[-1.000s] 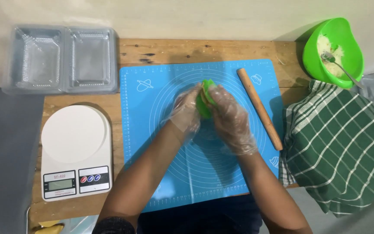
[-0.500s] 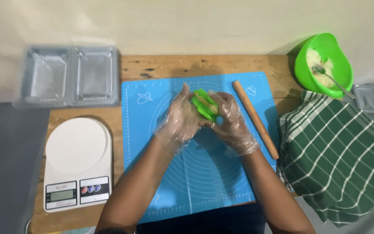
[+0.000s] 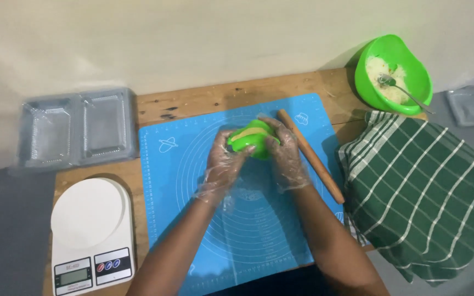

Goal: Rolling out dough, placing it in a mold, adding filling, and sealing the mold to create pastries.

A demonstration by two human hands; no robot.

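Observation:
Both my hands wear clear plastic gloves and meet over a blue silicone mat (image 3: 259, 230). Together they clasp a small green mould (image 3: 250, 141) with a pale strip of dough showing at its top. My left hand (image 3: 223, 164) grips it from the left and below. My right hand (image 3: 286, 153) closes over its right side. The mould is held just above the mat's upper middle.
A wooden rolling pin (image 3: 314, 159) lies on the mat's right edge. A green bowl (image 3: 412, 71) with white filling and a fork stands back right. A green checked cloth (image 3: 429, 203) lies right, a white kitchen scale (image 3: 91, 230) front left, clear plastic trays (image 3: 78, 131) back left.
The hands have turned the green mould from upright to lying flatter between them. The view shifted, so everything sits lower in the picture.

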